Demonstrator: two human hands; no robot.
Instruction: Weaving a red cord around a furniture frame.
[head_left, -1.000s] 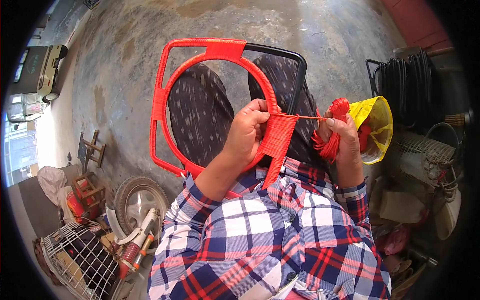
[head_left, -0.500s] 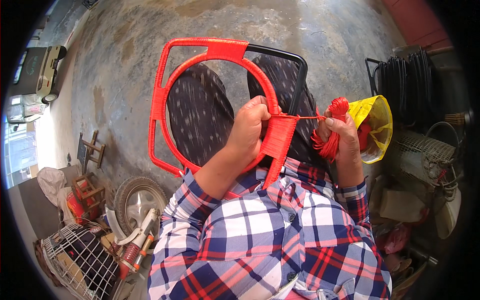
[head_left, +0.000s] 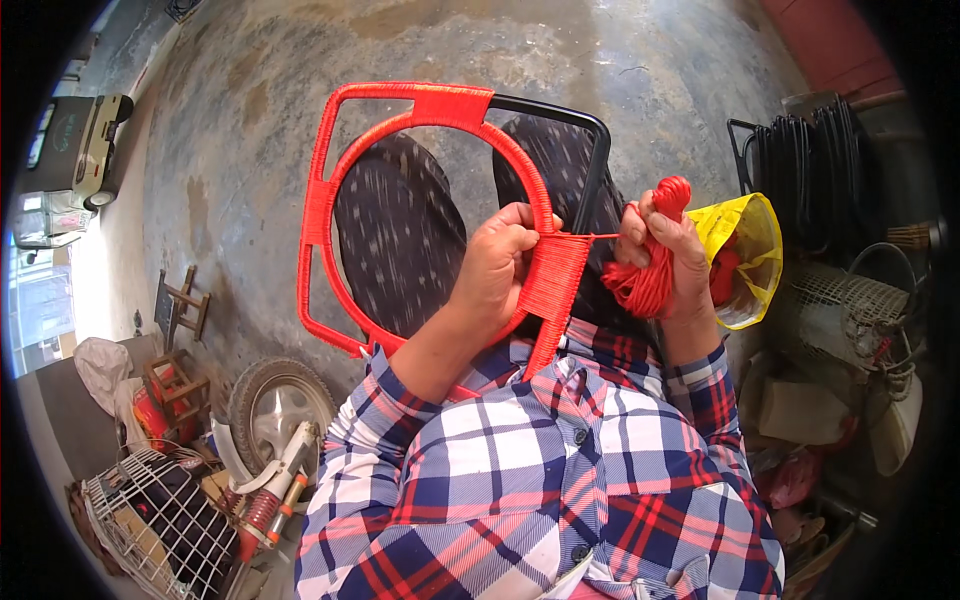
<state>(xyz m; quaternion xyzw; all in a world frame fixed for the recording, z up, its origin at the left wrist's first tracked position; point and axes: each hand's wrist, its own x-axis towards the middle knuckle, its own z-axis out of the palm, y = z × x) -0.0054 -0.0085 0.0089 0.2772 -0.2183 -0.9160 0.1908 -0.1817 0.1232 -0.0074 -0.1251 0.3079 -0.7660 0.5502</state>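
A metal frame (head_left: 318, 212), a ring inside a rounded square, rests over my lap. Red cord covers most of it, while the upper right corner shows bare black tube (head_left: 598, 165). My left hand (head_left: 497, 258) grips the ring's right side, thumb and fingers pinched at the top of a wide wrapped red band (head_left: 553, 277). To the right of the frame my right hand (head_left: 672, 255) is closed around a bundle of red cord (head_left: 642, 288). One strand runs taut from the band to this hand.
A yellow bag (head_left: 768, 262) with red material inside stands right of my right hand. Black metal frames (head_left: 815, 175) are stacked behind it. At the lower left are a wheel (head_left: 283, 410), a wire basket (head_left: 160, 520) and a small wooden stool (head_left: 178, 385). A vehicle (head_left: 85, 150) stands far left.
My right hand has shifted slightly left toward the frame and turned, and the cord bundle hangs more to its left. The strand between is shorter. The frame's top has dipped a little.
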